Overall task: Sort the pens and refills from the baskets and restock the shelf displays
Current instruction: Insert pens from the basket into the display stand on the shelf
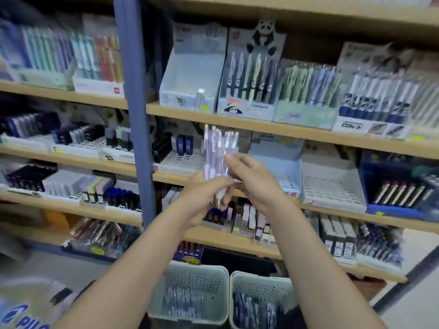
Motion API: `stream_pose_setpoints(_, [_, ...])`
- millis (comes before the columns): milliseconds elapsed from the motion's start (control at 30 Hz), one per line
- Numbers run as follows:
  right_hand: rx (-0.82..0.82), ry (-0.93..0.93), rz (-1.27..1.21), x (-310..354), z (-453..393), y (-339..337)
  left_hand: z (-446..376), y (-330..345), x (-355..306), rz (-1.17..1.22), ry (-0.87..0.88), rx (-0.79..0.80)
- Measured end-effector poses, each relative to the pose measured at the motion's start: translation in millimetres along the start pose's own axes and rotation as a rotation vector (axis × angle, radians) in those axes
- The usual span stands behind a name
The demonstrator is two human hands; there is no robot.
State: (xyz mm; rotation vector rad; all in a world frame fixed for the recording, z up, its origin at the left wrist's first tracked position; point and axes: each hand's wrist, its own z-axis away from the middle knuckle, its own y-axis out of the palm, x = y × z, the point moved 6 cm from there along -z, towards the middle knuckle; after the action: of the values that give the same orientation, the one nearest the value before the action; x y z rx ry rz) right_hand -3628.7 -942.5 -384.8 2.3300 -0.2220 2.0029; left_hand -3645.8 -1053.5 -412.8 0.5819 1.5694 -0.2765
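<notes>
Head view, centre of frame: bundle of lilac pens [217, 157] is gripped low by the left hand [202, 198], fingers curled around it; one pen is pinched by the right hand [249, 179], apparently for separating. Baskets [190, 290] sit at lower centre.

Motion blur smears the shelf displays [308, 91] (box print unreadable), and both baskets [190, 290] run off the bottom edge.
</notes>
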Motion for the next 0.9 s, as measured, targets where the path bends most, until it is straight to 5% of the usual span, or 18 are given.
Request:
stream_pose_setpoints(433, [-0.118,-0.232,0.047,86.8,-11.3,-91.0,-64.0,69.4,-94.3,-0.224,0.163,0.174])
stream_pose_setpoints(900, [-0.186,-0.143,0.040,98.5,-64.4,-84.3,-95.7,40.2,-102.6,-0.061,0.155,-0.062])
